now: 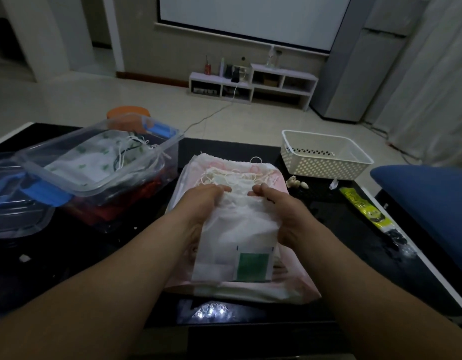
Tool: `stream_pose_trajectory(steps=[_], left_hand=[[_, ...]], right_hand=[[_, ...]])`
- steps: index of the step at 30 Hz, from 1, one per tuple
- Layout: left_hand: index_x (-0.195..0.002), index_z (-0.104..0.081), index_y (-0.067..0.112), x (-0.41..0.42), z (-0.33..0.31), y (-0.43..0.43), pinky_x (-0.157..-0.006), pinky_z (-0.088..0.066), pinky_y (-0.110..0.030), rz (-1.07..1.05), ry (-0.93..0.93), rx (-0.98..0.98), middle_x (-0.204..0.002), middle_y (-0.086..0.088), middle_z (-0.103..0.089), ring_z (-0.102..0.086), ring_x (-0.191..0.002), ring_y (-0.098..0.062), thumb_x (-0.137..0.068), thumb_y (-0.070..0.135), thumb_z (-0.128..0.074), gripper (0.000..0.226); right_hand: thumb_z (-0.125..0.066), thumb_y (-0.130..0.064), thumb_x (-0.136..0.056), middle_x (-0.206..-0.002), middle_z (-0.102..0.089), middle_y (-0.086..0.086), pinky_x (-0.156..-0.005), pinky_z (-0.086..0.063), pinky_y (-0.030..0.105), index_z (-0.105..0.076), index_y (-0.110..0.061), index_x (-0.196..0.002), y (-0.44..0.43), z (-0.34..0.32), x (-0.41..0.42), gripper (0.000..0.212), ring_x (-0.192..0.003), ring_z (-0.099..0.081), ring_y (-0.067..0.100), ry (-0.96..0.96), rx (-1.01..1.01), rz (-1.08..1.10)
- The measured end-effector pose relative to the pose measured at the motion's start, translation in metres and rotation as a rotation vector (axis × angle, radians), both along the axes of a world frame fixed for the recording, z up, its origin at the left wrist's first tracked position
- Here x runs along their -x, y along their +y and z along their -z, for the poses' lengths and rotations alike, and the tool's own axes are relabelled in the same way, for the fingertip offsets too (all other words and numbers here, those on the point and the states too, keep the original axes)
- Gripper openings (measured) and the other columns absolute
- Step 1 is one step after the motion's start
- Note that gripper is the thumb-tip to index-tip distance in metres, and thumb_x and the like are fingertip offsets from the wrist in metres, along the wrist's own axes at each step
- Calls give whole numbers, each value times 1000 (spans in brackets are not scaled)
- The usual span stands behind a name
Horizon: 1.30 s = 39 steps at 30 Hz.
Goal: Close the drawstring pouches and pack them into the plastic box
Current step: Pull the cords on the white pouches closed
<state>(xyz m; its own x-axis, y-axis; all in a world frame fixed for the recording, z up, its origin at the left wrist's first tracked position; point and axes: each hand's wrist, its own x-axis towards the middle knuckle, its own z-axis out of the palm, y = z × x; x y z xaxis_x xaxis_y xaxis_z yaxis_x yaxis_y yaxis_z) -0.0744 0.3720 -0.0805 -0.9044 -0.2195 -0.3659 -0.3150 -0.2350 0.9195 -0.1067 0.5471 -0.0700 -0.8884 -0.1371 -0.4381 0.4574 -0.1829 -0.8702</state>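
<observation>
A white drawstring pouch (240, 229) with a green square near its bottom lies on top of a stack of pale pink and white pouches (289, 284) in the middle of the black table. My left hand (201, 206) grips the pouch's upper left edge and my right hand (281, 211) grips its upper right edge, bunching the mouth. Loose white cords (232, 175) lie just beyond my fingers. A clear plastic box (115, 178) with blue clips stands at the left, holding white leaf-print pouches (100, 157) over red ones.
The box's clear lid (14, 203) lies at the far left. A white perforated basket (326, 157) stands at the back right, with small shells (297, 183) in front of it. A yellow packet (364, 209) lies along the right edge beside a blue cushion (427, 193).
</observation>
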Motion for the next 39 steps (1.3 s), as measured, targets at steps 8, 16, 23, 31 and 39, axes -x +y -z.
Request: stream_pose_trajectory(steps=[8,16,23,31,39], left_hand=[[-73,-74,6,1,-1,-12,-55,-61,-33,-94,-72,-444,-81,-11,-75,-72,-64,-25,-98,12,-57,31],[-69,-53,5,2,6,-23,-86,-59,-39,-312,7,-607,-70,-14,-65,-65,-68,-24,-89,-2,-43,24],[-96,-69,5,-4,-18,-4,-69,-54,-29,39,268,208,-97,-6,-72,-60,-66,-17,-105,20,-50,26],[-120,-72,22,-8,-30,13,-84,-50,-32,367,376,464,-114,11,-74,-59,-75,-17,-110,31,-45,30],[-109,-70,4,-2,-28,9,-68,-46,-26,147,284,43,-95,-6,-72,-51,-66,-12,-109,20,-44,31]], right_hand=[[-50,-19,-103,-93,-74,4,-84,-47,34,-61,-16,-68,9,-7,-1,37,-97,-64,24,-47,80,50],[-36,-15,-100,-59,-51,-1,-69,-46,29,-42,-16,-66,25,-3,8,34,-77,-65,15,-147,203,312],[-55,-15,-95,-88,-70,8,-87,-53,39,-67,-12,-78,9,-26,4,22,-94,-69,24,274,-245,-1],[-55,-36,-105,-115,-73,-8,-71,-51,14,-78,-23,-111,-19,-62,-2,27,-95,-66,-6,655,-468,-304],[-55,-19,-100,-110,-76,9,-81,-49,34,-71,-9,-112,-13,-43,4,22,-94,-67,20,297,-422,-141]])
